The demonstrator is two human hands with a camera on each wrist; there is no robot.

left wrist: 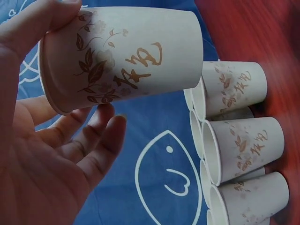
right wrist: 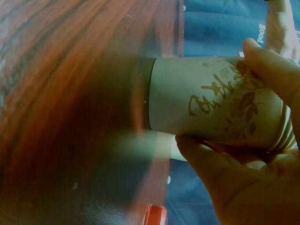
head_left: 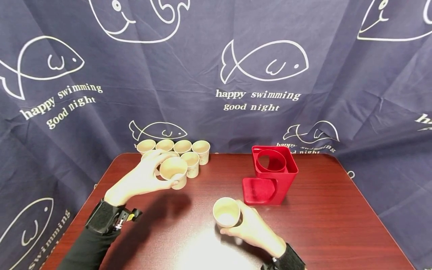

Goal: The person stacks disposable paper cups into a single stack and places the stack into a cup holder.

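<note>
My left hand (head_left: 145, 179) grips a cream paper cup (head_left: 174, 171) with a brown leaf print, lifted just in front of a cluster of several like cups (head_left: 183, 148) at the table's far left. In the left wrist view that cup (left wrist: 122, 56) is pinched between thumb and fingers (left wrist: 101, 140), with the other cups (left wrist: 234, 140) beyond it. My right hand (head_left: 251, 227) holds a second paper cup (head_left: 227, 212) above the table near the front centre; the right wrist view shows fingers (right wrist: 272, 70) curled round this cup (right wrist: 211, 101).
A red plastic cup holder (head_left: 272, 174) with a round opening on top stands right of centre on the dark red wooden table (head_left: 337, 225). A navy curtain with white fish drawings (head_left: 263, 62) hangs behind and around the table.
</note>
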